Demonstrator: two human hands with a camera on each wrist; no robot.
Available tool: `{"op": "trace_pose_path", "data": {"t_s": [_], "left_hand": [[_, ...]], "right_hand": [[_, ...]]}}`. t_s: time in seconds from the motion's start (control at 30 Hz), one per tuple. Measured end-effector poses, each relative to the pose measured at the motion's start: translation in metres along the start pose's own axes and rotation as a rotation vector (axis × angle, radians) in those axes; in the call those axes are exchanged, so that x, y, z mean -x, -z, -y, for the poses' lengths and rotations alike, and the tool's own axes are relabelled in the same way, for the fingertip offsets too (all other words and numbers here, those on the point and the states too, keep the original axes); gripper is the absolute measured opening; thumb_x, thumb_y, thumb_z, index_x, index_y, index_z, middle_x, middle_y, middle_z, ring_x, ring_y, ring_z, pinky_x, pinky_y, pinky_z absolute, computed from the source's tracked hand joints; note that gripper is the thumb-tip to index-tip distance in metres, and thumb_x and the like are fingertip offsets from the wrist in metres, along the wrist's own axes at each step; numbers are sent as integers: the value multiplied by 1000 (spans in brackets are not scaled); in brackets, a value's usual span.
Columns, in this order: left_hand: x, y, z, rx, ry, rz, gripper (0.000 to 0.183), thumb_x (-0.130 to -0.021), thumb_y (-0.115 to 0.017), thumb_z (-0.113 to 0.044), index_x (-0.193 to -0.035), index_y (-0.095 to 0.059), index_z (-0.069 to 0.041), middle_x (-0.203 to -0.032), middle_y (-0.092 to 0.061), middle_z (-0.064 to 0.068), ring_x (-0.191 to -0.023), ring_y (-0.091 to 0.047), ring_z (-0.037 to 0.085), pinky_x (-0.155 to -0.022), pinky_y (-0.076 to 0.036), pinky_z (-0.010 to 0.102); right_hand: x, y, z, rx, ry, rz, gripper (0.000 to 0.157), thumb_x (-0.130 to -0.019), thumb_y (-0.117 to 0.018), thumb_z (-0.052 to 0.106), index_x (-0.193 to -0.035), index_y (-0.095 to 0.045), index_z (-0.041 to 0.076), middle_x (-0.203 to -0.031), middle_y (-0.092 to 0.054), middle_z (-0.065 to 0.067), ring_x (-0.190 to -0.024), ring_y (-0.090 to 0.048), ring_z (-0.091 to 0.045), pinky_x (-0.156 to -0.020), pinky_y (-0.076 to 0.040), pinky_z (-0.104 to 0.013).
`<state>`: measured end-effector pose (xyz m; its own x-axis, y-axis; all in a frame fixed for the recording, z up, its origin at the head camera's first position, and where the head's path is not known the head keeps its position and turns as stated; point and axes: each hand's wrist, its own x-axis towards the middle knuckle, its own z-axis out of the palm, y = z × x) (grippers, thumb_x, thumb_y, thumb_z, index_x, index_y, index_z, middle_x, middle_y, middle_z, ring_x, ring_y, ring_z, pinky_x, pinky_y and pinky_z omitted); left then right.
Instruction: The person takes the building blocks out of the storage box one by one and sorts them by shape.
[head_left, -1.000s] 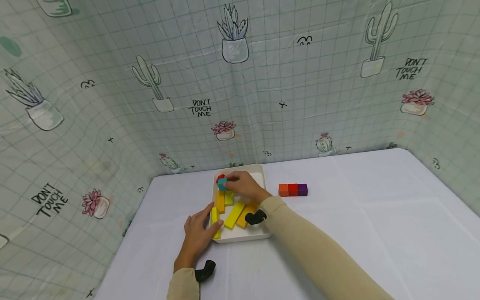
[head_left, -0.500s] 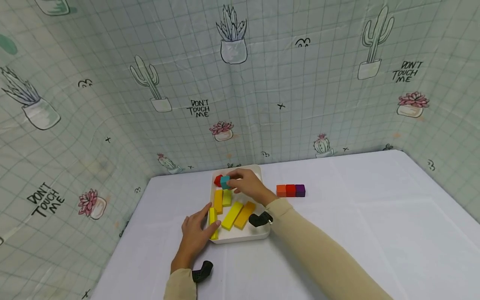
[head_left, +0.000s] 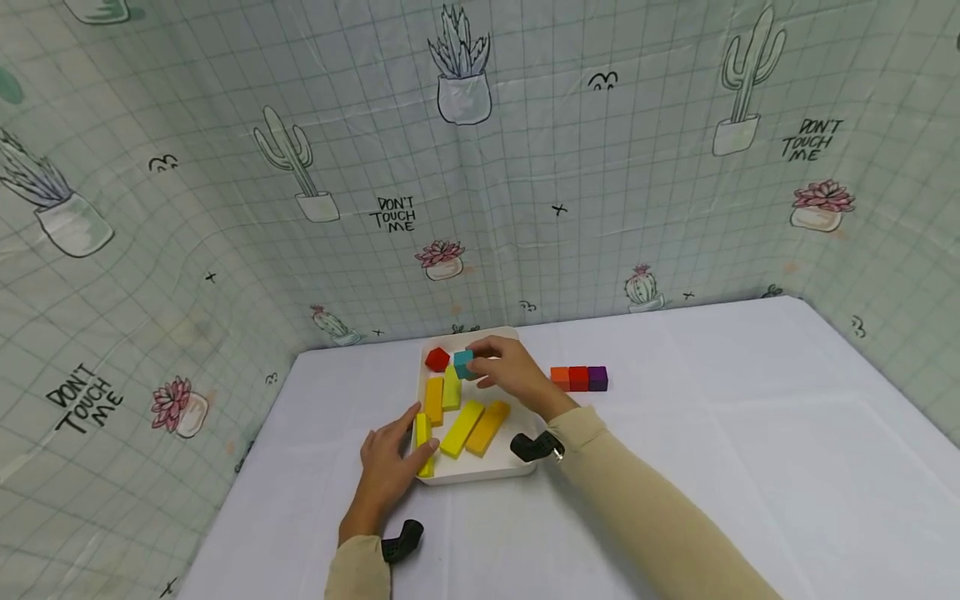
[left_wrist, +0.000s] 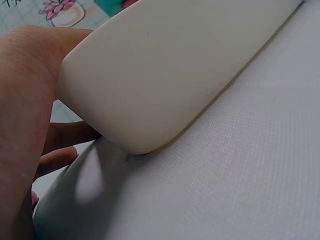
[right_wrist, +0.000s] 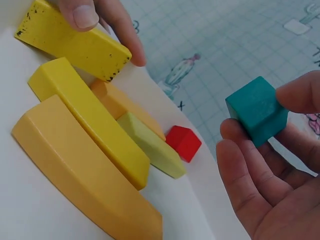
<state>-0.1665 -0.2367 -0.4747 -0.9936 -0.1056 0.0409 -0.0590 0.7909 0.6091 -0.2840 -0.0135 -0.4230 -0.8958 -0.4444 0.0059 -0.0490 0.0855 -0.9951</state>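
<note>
My right hand (head_left: 516, 372) pinches a teal cube (right_wrist: 256, 107) between thumb and fingers, above the far part of a white tray (head_left: 487, 474). At the tray's near left side, my left hand (head_left: 388, 468) grips the wall, thumb inside over a speckled yellow block (right_wrist: 65, 40) and other fingers outside. A red block (head_left: 437, 360) lies in the far left corner, left of the cube. Nearer lie a lime block (head_left: 452, 392), an orange-yellow block (head_left: 434, 402), a long yellow block (head_left: 462, 429) and a long amber block (head_left: 487, 429).
Right of the tray, an orange cube (head_left: 560, 379), a red cube (head_left: 578, 378) and a purple cube (head_left: 597, 378) form a row on the white-covered table (head_left: 697, 450). A cactus-print cloth (head_left: 510, 183) hangs behind and at the sides.
My right hand has moved right with the teal cube, away from the red block, which shows more fully now. My left hand stays at the tray.
</note>
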Motion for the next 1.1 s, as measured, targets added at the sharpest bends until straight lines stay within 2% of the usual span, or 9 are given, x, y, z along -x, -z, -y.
{"op": "trace_pose_path", "data": {"t_s": [0.13, 0.3, 0.5, 0.73, 1.1], "left_hand": [[4, 0, 0, 3, 3, -1, 72, -91, -67, -45, -154, -43, -21, -149, -50, 13, -140, -37, 38, -118, -4, 63], [6, -1, -1, 8, -3, -7, 72, -91, -67, -45, -154, -43, -20, -148, -51, 14, -139, -37, 39, -118, -4, 64], [5, -1, -2, 14, 10, -6, 72, -91, -68, -44, -154, -43, -20, -149, -50, 14, -140, -37, 39, -118, -3, 63], [3, 0, -3, 13, 12, -3, 71, -92, -68, -42, -155, -41, -21, -150, -49, 14, -141, -36, 38, -119, -2, 61], [3, -2, -4, 10, 8, -6, 71, -91, -67, -44, -154, -43, -21, -149, -50, 14, -140, -36, 39, -119, -3, 62]], "right_hand": [[10, 2, 0, -24, -31, -36, 34, -97, -63, 17, -129, -61, 5, -120, -63, -11, -104, -67, -35, -87, -58, -36], [20, 8, -3, -43, -13, -87, 35, -97, -62, 17, -130, -61, 6, -120, -63, -11, -100, -68, -30, -88, -58, -38], [28, 18, -9, -80, 7, -110, 35, -98, -61, 17, -131, -60, 4, -122, -62, -14, -99, -69, -28, -88, -58, -40], [35, 26, -13, -84, -9, -138, 38, -98, -62, 19, -132, -58, 4, -124, -62, -14, -102, -68, -28, -90, -57, -41], [43, 36, -15, -64, -18, -157, 39, -98, -62, 19, -132, -58, 1, -126, -60, -16, -105, -65, -38, -87, -58, -36]]}}
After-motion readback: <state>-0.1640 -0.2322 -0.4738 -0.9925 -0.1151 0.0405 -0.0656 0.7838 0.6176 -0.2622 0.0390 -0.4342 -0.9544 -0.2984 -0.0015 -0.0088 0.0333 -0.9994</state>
